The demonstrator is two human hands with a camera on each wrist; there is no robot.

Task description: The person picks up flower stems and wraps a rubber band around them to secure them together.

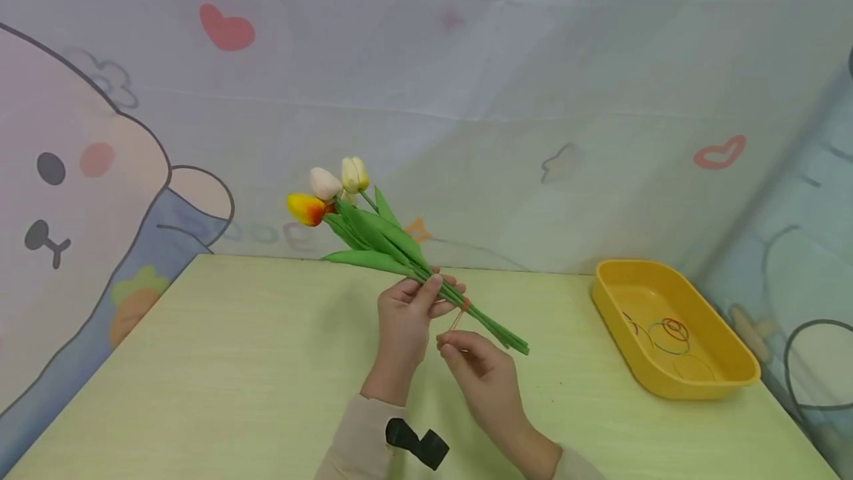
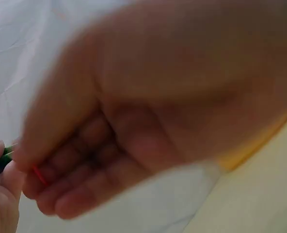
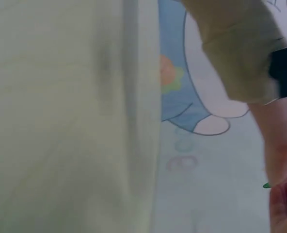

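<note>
- left hand (image 1: 406, 311) grips tulips (image 1: 389, 233), rear blooms partly hidden
- right hand (image 1: 488, 380) pinches a stretched red rubber band (image 1: 465, 304)
- right-wrist view crops both hands

From my end I see a pale yellow-green table (image 1: 266, 376), its far edge meeting a creased, light-coloured cloth backdrop (image 1: 413, 58). I make out a large cartoon animal (image 1: 73, 117) printed at left, red hearts (image 1: 227, 28) higher up, and soft, uneven light across the cloth.
</note>
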